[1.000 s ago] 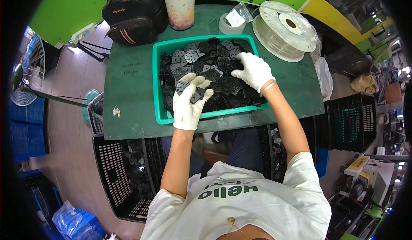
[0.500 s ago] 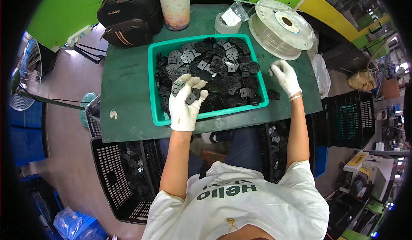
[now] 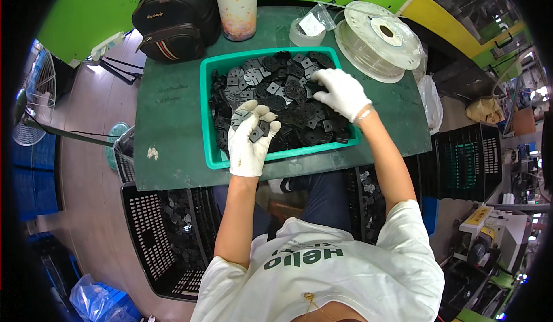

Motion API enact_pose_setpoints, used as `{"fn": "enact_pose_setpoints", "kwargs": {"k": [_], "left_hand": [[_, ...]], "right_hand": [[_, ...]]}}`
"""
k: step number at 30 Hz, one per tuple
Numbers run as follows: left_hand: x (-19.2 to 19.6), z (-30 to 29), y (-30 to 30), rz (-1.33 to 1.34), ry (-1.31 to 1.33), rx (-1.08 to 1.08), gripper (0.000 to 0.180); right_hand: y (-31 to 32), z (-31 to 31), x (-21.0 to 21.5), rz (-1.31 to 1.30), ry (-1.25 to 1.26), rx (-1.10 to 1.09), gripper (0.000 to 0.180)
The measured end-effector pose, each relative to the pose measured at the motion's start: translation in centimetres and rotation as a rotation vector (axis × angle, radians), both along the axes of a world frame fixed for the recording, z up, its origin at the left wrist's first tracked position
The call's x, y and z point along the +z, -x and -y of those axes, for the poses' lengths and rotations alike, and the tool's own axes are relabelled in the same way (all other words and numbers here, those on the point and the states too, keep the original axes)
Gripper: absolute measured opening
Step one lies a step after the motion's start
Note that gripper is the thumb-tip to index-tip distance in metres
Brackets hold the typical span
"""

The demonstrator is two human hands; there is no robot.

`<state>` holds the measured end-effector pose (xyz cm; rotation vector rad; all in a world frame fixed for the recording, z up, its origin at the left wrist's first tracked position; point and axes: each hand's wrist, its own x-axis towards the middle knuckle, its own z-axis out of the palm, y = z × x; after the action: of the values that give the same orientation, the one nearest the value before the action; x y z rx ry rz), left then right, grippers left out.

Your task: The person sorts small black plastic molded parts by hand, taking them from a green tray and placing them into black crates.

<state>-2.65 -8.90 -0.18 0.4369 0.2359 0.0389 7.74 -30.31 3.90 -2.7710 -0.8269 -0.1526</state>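
Observation:
My left hand (image 3: 246,146), in a white glove, is closed around a black plastic part (image 3: 257,133) with a square end. It is held palm up over the near left of a green plastic tray (image 3: 205,120). A heap of similar black plastic parts (image 3: 288,100), some round and slotted with square tabs, fills the tray. My right hand (image 3: 344,94), gloved too, is over the right side of the heap. Its fingers and thumb point left and are apart, with nothing visible between them. Whether its fingertips touch the parts, I cannot tell.
The tray stands on a dark green table (image 3: 167,120). Behind it are a black backpack (image 3: 175,19), a speckled bottle (image 3: 237,8), a tape roll (image 3: 305,36) and a large clear spool (image 3: 374,42). Black crates (image 3: 151,230) of parts flank my legs.
My right hand has moved left from the table beside the tray to over the heap, and its fingers have spread. My left hand stays in place with its part.

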Motion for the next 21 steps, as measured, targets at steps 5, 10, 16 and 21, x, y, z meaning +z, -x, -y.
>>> {"fn": "enact_pose_setpoints", "kwargs": {"k": [5,10,16,21], "left_hand": [[0.0,0.2,-0.2,-0.021,0.003,0.001,0.029],[0.1,0.1,-0.2,-0.050,0.008,0.005,0.027],[0.0,0.0,-0.2,-0.055,0.021,-0.004,0.026],[0.2,0.2,-0.3,-0.044,0.034,-0.010,0.026]], "right_hand": [[-1.3,-1.7,-1.2,0.009,0.190,0.036,0.032],[-1.4,-1.7,-0.1,-0.091,0.140,0.000,0.022],[-2.7,-2.4,-0.1,-0.244,-0.089,-0.012,0.034],[-5.7,-3.5,-0.3,-0.186,0.071,0.116,0.052]]}}
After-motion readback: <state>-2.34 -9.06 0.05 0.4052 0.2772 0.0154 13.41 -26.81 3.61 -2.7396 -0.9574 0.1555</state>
